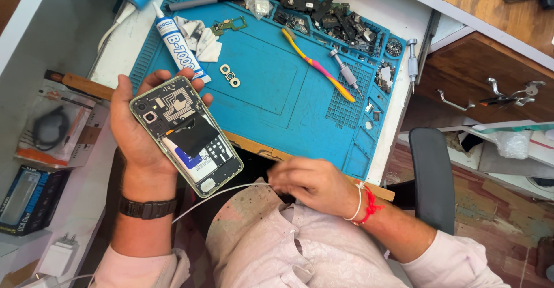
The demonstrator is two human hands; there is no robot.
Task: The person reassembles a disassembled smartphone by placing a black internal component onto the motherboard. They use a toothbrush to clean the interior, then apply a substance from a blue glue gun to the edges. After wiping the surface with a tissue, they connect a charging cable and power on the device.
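Under everything, a white bench point(124, 48), with a big blue mat point(271, 86) lying flat on top. On the right, a brown wooden drawer unit point(490, 74) and a black chair arm point(433, 175). Down low, in the left hand point(135, 132), an opened phone point(186, 135) with its back off and its inside parts showing, held up in front of the bench's near edge; fingers wrapped round both long sides, thumb at the top corner. Around the left wrist, a black watch point(147, 208). Lower right, the right hand point(309, 183), blurry, close to the belly, fingers curled in tight near a thin white cable point(213, 195); cannot tell if the cable is pinched or only touched. Around the right wrist, red and white threads point(365, 204). On the mat's top left, a white glue tube point(176, 42) touching a crumpled white cloth point(202, 37). In the middle of the mat, a yellow and pink toothbrush point(317, 66), just beside a small grey screwdriver point(345, 71). Along the mat's top edge, a heap of small dark phone parts point(323, 11). Near the tube's end, two tiny metal rings point(229, 75), joined together
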